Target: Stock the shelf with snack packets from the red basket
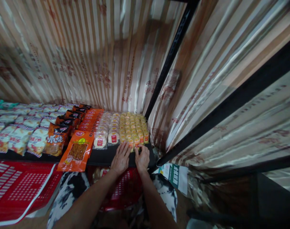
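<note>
From the head camera, the only view, a person is leaning over a black shelf (99, 157), and both bare hands are working at its right end. Small, rounded yellow packets (131, 125) are sitting there in close rows, their clear wrapping shining. The left hand (121, 158) is lying open and loose, its fingertips touching the front packets. The right hand (142, 158) is curling, thumb and forefinger meeting a front packet; I cannot tell whether it is gripping or only nudging. The hands seem to be squaring up that front row, and the next move is probably calling for light, even fingertip pressure.

Just left, flat, round white cakes (100, 140) are resting in crinkly clear film with red labels. Beside them a flat orange packet (76, 149), showing thin brown sticks, is jutting over the shelf edge. Puffy, glossy snack bags (37, 140) are filling the left. A rigid red plastic basket (23, 190) is standing below, and a pleated, satiny curtain (87, 57) is hanging behind.
</note>
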Motion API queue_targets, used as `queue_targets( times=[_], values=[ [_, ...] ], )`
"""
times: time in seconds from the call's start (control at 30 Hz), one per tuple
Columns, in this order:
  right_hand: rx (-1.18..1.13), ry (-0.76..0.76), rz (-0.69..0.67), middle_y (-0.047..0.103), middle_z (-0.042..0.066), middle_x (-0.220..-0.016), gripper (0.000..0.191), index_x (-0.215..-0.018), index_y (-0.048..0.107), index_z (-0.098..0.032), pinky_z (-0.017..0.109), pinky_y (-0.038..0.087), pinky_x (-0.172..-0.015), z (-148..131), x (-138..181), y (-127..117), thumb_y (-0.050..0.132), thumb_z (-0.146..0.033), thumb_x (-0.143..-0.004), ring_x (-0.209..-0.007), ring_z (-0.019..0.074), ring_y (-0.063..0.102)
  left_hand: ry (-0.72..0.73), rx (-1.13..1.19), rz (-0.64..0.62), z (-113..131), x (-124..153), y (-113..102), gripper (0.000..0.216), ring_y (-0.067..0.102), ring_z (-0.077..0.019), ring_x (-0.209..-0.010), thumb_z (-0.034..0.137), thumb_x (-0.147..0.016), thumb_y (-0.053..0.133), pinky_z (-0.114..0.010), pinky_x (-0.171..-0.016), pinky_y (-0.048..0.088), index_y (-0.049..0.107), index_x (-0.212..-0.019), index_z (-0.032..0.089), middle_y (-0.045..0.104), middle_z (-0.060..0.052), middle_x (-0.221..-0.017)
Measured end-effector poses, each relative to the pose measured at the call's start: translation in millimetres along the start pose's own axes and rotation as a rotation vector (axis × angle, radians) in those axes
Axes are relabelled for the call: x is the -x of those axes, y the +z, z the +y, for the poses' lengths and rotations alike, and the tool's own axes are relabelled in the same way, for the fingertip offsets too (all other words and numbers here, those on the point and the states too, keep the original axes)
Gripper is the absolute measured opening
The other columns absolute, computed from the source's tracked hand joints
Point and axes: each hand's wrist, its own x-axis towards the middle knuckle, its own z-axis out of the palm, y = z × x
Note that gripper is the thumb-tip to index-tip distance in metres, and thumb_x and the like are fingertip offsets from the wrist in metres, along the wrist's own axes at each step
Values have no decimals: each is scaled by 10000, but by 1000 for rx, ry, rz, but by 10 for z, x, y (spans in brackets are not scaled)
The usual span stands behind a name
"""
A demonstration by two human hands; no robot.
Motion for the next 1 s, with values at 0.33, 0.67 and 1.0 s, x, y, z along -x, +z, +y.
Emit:
queue_targets(
  times=[0.33, 0.67, 1.0],
  values=[
    [17, -45, 20, 562, 77, -953, 251, -921, 568, -196, 348, 378, -841, 27, -3, 11, 452, -406, -846, -911, 217, 462, -14, 13, -29, 0, -8, -26, 637, 83, -252, -1380, 61, -739, 423, -477, -1095, 222, 328, -1364, 134, 246, -100, -1475],
    [1, 10, -22, 562, 62, -925, 261, -936, 567, -202, 321, 387, -799, 18, -8, 19, 456, -418, -841, -889, 210, 472, -14, 25, -15, -4, 1, -1, 604, 79, -245, -1380, 46, -751, 400, -480, -1088, 241, 349, -1348, 124, 266, -114, -1465],
    [-84, -49, 79, 565, 75, -1038, 249, -896, 608, -200, 321, 377, -852, 9, 24, -7, 454, -391, -849, -978, 192, 474, -26, 4, -46, 7, -11, -46, 580, 87, -253, -1379, 77, -755, 438, -490, -1101, 187, 377, -1330, 123, 255, -126, -1467]
  ],
)
